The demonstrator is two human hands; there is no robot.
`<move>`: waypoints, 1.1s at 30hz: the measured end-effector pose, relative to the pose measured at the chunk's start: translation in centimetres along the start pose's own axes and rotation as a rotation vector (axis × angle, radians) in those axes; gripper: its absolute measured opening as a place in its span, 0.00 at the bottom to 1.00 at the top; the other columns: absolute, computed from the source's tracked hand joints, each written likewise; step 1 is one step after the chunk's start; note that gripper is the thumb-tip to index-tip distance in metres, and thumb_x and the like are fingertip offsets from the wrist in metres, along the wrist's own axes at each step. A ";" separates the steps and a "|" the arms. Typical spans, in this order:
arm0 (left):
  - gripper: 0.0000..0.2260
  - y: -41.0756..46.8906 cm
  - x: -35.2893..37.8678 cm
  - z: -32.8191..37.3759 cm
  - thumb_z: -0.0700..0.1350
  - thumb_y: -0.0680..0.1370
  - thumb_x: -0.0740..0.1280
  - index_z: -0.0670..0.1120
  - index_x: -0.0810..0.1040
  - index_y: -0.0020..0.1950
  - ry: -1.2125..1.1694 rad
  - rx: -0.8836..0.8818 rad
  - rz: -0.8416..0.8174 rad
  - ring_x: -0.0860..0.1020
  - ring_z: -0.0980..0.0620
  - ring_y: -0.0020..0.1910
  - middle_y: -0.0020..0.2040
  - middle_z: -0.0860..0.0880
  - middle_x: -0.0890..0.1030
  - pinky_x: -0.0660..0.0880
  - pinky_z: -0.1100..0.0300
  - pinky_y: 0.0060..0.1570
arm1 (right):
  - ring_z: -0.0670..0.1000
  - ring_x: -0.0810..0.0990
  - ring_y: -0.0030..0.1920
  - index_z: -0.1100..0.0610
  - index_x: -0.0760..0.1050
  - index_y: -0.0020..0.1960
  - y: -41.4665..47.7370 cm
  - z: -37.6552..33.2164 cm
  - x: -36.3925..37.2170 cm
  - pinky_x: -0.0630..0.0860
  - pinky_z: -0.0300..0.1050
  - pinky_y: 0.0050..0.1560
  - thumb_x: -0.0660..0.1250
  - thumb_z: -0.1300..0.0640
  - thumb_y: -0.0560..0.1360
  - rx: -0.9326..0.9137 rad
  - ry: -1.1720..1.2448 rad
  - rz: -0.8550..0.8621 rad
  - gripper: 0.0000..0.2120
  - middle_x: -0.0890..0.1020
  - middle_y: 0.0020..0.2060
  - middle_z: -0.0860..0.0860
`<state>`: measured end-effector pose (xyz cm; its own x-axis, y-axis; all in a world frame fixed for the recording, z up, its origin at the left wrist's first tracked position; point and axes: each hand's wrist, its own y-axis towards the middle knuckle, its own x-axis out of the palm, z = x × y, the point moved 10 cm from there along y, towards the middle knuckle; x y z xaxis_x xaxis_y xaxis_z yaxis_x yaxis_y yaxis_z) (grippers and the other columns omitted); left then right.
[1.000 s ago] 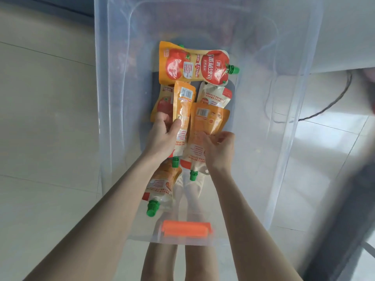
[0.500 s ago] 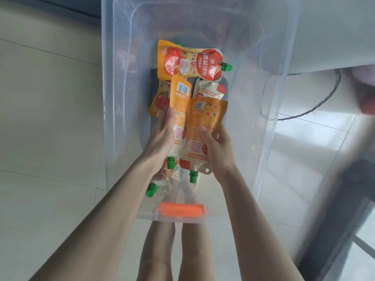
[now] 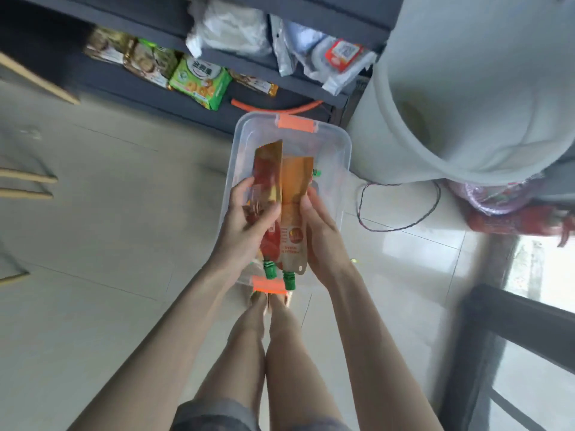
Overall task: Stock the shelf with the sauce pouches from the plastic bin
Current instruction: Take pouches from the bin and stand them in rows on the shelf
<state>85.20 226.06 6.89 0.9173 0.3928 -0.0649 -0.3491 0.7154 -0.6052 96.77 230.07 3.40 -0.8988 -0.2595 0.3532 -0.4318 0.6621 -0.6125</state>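
Sauce pouches (image 3: 287, 194), left hand (image 3: 249, 227) gripping, right hand (image 3: 322, 233) clasping, over plastic bin (image 3: 346, 150)

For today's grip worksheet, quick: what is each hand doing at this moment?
Left hand: closed, gripping the red-fronted sauce pouch.
Right hand: closed, holding the orange sauce pouch beside it.

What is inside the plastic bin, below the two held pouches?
In the plastic bin only a green cap and a red edge of one more pouch show. The two held pouches, the left hand and the right hand cover the rest, so the count is hidden.
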 end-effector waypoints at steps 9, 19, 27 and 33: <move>0.28 -8.8 -7.6 12.3 0.40 0.63 0.77 0.46 0.71 0.60 -0.216 0.062 0.035 0.81 0.53 0.41 0.47 0.47 0.82 0.74 0.61 0.37 | 0.60 0.71 0.50 0.70 0.71 0.61 -7.4 -11.2 10.7 0.78 0.48 0.51 0.76 0.45 0.63 0.024 -0.078 -0.213 0.37 0.72 0.49 0.62; 0.23 -11.0 -17.7 21.9 0.36 0.68 0.72 0.43 0.71 0.61 -0.359 0.207 0.006 0.83 0.49 0.41 0.47 0.47 0.82 0.77 0.57 0.35 | 0.56 0.83 0.46 0.60 0.70 0.61 -8.6 -19.1 20.8 0.80 0.53 0.50 0.73 0.50 0.70 -0.188 -0.162 -0.050 0.25 0.82 0.50 0.57; 0.16 -9.5 -28.9 30.2 0.49 0.71 0.72 0.48 0.76 0.58 -0.237 0.330 0.001 0.82 0.48 0.48 0.52 0.47 0.83 0.77 0.52 0.46 | 0.52 0.84 0.39 0.60 0.76 0.54 -9.9 -24.3 30.7 0.79 0.43 0.37 0.70 0.58 0.72 -0.451 -0.295 0.138 0.12 0.84 0.43 0.54; 0.13 -9.4 -33.1 37.8 0.41 0.68 0.75 0.52 0.75 0.47 0.033 0.561 0.030 0.80 0.53 0.46 0.46 0.51 0.82 0.77 0.55 0.42 | 0.52 0.83 0.44 0.54 0.72 0.50 -11.5 -29.7 33.7 0.81 0.48 0.44 0.75 0.61 0.66 -0.685 -0.430 0.370 0.17 0.82 0.42 0.50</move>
<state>50.84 228.20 44.69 0.9077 0.4059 -0.1062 -0.4152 0.9054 -0.0883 73.64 234.58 43.30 -0.9818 -0.0962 -0.1636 -0.0927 0.9953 -0.0285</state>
